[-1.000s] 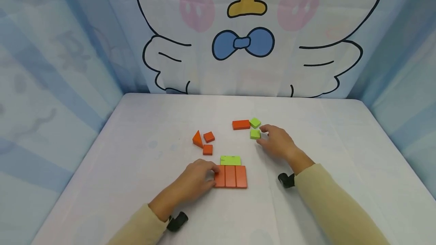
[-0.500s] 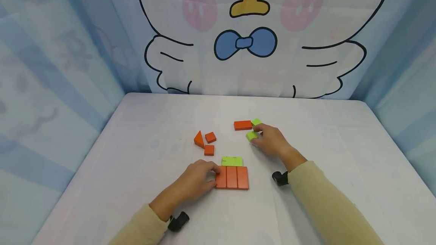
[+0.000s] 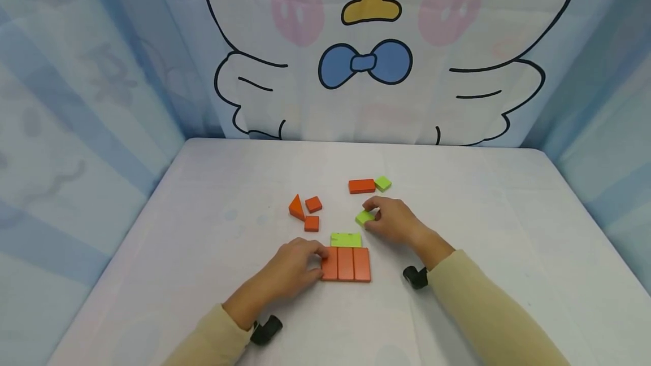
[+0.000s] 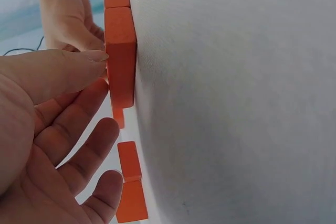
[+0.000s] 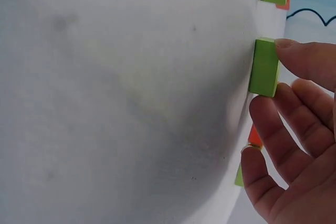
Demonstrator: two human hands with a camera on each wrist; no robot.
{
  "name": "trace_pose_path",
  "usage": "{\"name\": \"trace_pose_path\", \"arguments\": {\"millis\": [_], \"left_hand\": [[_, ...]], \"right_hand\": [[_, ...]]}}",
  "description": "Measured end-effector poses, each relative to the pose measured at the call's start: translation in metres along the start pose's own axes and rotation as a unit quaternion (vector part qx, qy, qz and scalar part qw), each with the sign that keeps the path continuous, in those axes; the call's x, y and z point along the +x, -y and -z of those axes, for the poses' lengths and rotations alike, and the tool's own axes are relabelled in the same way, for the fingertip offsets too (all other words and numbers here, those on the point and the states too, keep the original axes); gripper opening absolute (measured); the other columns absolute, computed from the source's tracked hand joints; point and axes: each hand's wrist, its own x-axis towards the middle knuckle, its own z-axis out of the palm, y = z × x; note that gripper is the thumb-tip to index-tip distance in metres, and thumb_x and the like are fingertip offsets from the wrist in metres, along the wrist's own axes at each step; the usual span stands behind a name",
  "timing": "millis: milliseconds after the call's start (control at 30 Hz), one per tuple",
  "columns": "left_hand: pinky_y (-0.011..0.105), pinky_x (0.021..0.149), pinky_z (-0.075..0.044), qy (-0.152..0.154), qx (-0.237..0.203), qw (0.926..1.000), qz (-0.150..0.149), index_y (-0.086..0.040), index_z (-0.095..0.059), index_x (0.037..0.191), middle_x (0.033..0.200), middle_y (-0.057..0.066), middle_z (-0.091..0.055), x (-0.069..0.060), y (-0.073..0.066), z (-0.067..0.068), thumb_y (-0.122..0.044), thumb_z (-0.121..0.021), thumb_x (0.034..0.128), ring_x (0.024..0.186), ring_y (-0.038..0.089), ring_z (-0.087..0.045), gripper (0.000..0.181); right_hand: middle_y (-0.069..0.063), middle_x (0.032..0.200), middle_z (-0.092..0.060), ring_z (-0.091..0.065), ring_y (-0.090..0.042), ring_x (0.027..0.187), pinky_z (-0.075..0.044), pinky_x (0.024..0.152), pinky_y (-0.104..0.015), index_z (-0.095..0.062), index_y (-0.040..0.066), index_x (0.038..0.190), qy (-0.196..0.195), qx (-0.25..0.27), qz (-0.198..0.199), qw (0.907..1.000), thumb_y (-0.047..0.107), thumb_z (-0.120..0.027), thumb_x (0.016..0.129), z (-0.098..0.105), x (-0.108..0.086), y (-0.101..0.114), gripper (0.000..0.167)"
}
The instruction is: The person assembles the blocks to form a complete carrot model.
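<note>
Three orange-red rectangular blocks [image 3: 345,264] lie side by side, with a light-green rectangular block [image 3: 346,240] against their far edge. At the left end of this row, my left hand [image 3: 290,270] touches the outermost block [image 4: 121,56] with thumb and fingertips. My right hand [image 3: 396,222] pinches a small green block [image 5: 264,67] between thumb and fingers, right of and beyond the row. In the right wrist view this block is close to the tabletop; whether it touches cannot be told.
An orange triangular block [image 3: 296,208] and two small orange-red blocks [image 3: 312,223] lie beyond my left hand. Farther back, an orange-red rectangular block [image 3: 361,186] touches another small green block [image 3: 383,183]. Printed curtains surround the white table [image 3: 229,185].
My right hand has taken hold of the nearer small green block and moved it toward me and to the left. My left hand stays at the row.
</note>
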Motion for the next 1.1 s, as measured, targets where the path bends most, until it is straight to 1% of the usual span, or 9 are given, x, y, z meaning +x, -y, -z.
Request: {"name": "trace_pose_path", "arguments": {"millis": [267, 600, 833, 1100], "left_hand": [[0.041, 0.095, -0.048, -0.003, -0.001, 1.0000, 0.000, -0.011, -0.070, 0.116, 0.108, -0.005, -0.066, -0.001, -0.001, 0.000, -0.011, -0.077, 0.0887, 0.109, 0.019, -0.057, 0.028], [0.040, 0.095, -0.049, -0.001, -0.002, 1.0000, 0.007, -0.011, -0.069, 0.116, 0.108, -0.005, -0.066, -0.001, -0.002, 0.000, -0.011, -0.077, 0.0889, 0.109, 0.019, -0.057, 0.028], [0.041, 0.095, -0.049, 0.001, -0.004, 0.9999, 0.012, -0.011, -0.069, 0.115, 0.108, -0.005, -0.066, 0.000, -0.003, 0.000, -0.012, -0.077, 0.0887, 0.108, 0.019, -0.057, 0.028], [0.041, 0.095, -0.049, -0.001, -0.006, 0.9999, 0.014, -0.011, -0.070, 0.115, 0.109, -0.004, -0.066, 0.000, -0.002, 0.000, -0.011, -0.077, 0.0886, 0.109, 0.019, -0.057, 0.028]], "right_hand": [[-0.001, 0.102, -0.064, -0.056, -0.019, 0.090, -0.048, 0.080, -0.034, -0.063, 0.007, 0.127, 0.011, -0.006, 0.010, 0.9999, 0.016, -0.071, 0.092, -0.002, -0.011, 0.007, 0.037], [0.000, 0.103, -0.063, -0.055, -0.019, 0.091, -0.049, 0.081, -0.034, -0.063, 0.009, 0.128, 0.019, -0.003, 0.005, 0.9998, 0.018, -0.071, 0.093, -0.005, -0.016, 0.008, 0.037], [0.001, 0.101, -0.062, -0.055, -0.018, 0.089, -0.049, 0.079, -0.033, -0.063, 0.008, 0.128, 0.020, -0.003, 0.011, 0.9997, 0.018, -0.071, 0.093, -0.006, -0.018, 0.008, 0.037], [0.000, 0.104, -0.063, -0.055, -0.017, 0.089, -0.049, 0.079, -0.033, -0.063, 0.008, 0.126, 0.014, -0.007, 0.014, 0.9998, 0.017, -0.071, 0.093, -0.006, -0.019, 0.008, 0.036]]}}
